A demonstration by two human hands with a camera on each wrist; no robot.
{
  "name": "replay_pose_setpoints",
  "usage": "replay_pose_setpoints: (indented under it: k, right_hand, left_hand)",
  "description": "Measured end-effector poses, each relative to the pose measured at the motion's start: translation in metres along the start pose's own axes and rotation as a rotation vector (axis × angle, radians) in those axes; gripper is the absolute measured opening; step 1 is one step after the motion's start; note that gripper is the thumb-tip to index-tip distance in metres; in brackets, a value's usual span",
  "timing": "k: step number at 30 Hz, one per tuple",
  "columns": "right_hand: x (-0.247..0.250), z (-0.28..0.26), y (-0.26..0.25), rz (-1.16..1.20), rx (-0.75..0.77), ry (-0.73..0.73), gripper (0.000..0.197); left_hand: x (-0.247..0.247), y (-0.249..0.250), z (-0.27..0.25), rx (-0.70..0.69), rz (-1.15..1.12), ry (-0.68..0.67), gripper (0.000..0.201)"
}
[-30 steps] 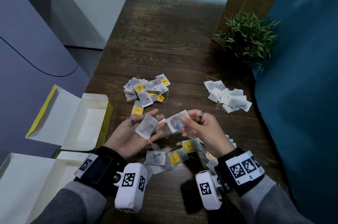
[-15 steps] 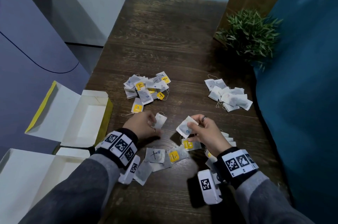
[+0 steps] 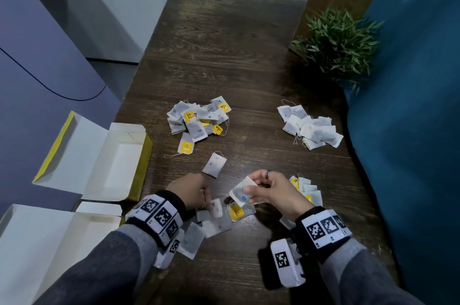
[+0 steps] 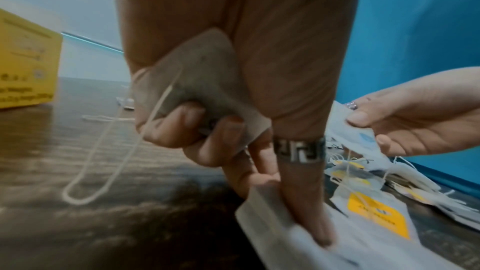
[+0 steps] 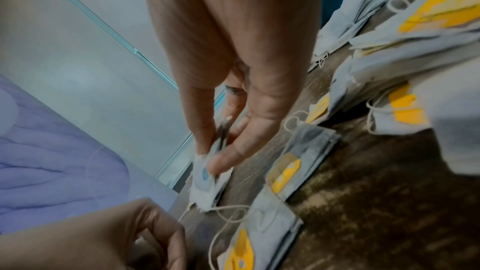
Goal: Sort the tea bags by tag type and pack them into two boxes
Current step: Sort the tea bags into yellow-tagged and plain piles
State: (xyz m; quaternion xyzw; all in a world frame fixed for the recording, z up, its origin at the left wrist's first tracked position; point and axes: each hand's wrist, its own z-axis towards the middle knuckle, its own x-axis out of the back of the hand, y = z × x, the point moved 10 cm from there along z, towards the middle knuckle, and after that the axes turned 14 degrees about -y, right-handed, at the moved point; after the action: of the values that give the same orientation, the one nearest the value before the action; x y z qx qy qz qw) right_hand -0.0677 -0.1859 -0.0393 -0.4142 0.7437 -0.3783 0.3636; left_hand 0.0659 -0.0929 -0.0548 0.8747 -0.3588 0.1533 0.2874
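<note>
Tea bags lie on the dark wooden table (image 3: 249,60). A far pile with yellow tags (image 3: 199,118) sits at the middle, and a pile of plain white bags (image 3: 311,128) at the right. Mixed bags (image 3: 216,222) lie near me under my hands. My left hand (image 3: 196,195) is knuckles up; in the left wrist view its curled fingers (image 4: 215,130) hold a grey tea bag (image 4: 202,69) against the palm, string dangling, while one straight finger presses a bag on the table. My right hand (image 3: 258,187) pinches a blue-tagged tea bag (image 3: 242,192) (image 5: 205,178). One bag (image 3: 214,164) lies alone.
An open yellow box (image 3: 139,167) with a white inside stands at the left table edge, a second open white box (image 3: 49,242) nearer me. A potted plant (image 3: 338,43) stands at the far right, beside a blue wall (image 3: 410,130). More bags (image 3: 308,192) lie behind my right hand.
My left hand turned palm down, left one bag lying alone at the middle, and drew back to the near bags. My right hand kept its blue-tagged bag and lowered a little.
</note>
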Motion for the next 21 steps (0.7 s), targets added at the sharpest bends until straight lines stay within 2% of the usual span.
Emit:
replay_pose_setpoints:
  k: [2,5,9,11,13,16,17,18,21]
  right_hand:
    - [-0.009,-0.001,-0.005,-0.007,0.020,-0.053,0.010]
    - [-0.025,0.001,-0.007,-0.035,0.029,-0.108,0.013]
    - [-0.041,0.010,-0.006,-0.093,0.050,-0.125,0.012]
    - [-0.034,0.012,-0.004,-0.151,0.039,-0.057,0.013]
    - [-0.020,0.011,-0.001,-0.212,0.032,0.028,0.015]
    - [-0.001,0.004,0.000,-0.255,0.035,0.119,0.014]
    - [0.003,0.001,0.000,-0.261,0.035,0.133,0.013]
    - [0.006,-0.002,0.001,-0.255,0.028,0.140,0.011]
    - [0.010,-0.006,0.005,-0.166,0.001,0.149,0.009]
  left_hand:
    - [0.014,-0.002,-0.009,-0.066,-0.230,0.087,0.008]
    - [0.023,0.008,-0.023,-0.211,-0.532,0.137,0.018]
    - [0.016,0.017,-0.028,-0.278,-0.614,0.051,0.011]
    - [0.014,0.006,-0.027,-0.232,-0.620,0.047,0.014]
    - [0.007,-0.010,-0.026,-0.125,-0.417,0.027,0.012]
    - [-0.020,-0.028,-0.021,0.014,-0.001,-0.121,0.043]
    - [-0.024,-0.028,-0.022,0.029,0.072,-0.126,0.046]
    - [-0.025,-0.027,-0.024,0.032,0.119,-0.101,0.043]
    - [-0.025,-0.014,-0.026,-0.011,0.282,0.006,0.019]
